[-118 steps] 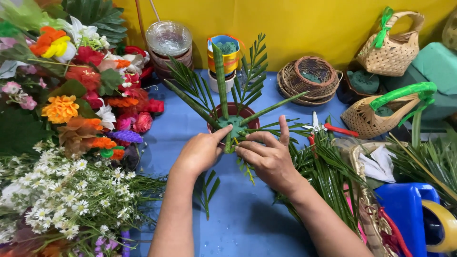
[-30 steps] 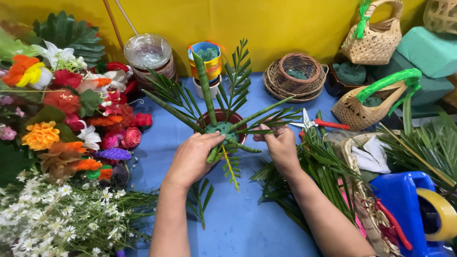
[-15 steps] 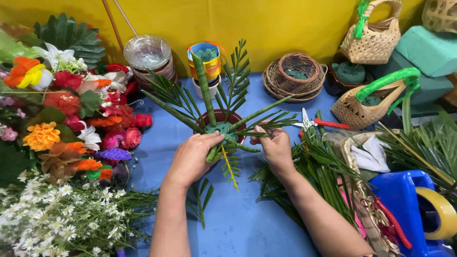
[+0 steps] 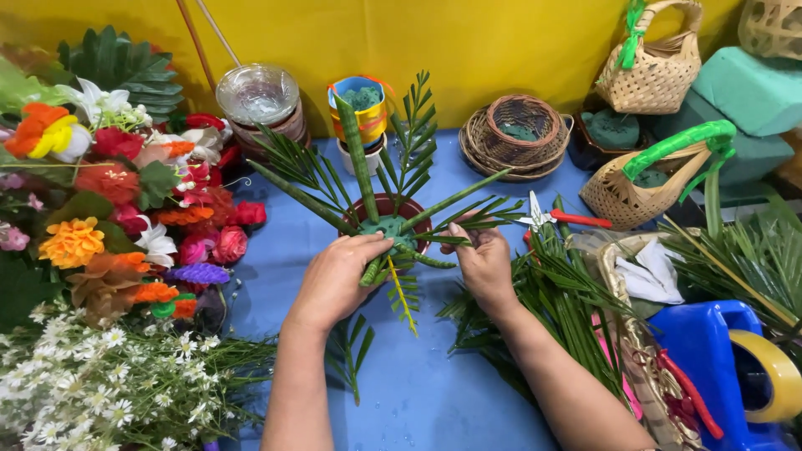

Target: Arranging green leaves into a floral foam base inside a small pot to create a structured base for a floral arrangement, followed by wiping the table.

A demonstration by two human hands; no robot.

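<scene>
Compared with half a second earlier, the right hand (image 4: pixel 483 260) now pinches a palm frond (image 4: pixel 464 225) at the foam-filled red pot (image 4: pixel 386 219), while the left hand (image 4: pixel 338 276) stays cupped on a lower stem (image 4: pixel 374 269).

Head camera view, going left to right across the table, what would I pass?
White daisies → left hand → red pot with palm fronds → right hand → cut palm leaves → blue plastic container → yellow tape roll.
</scene>
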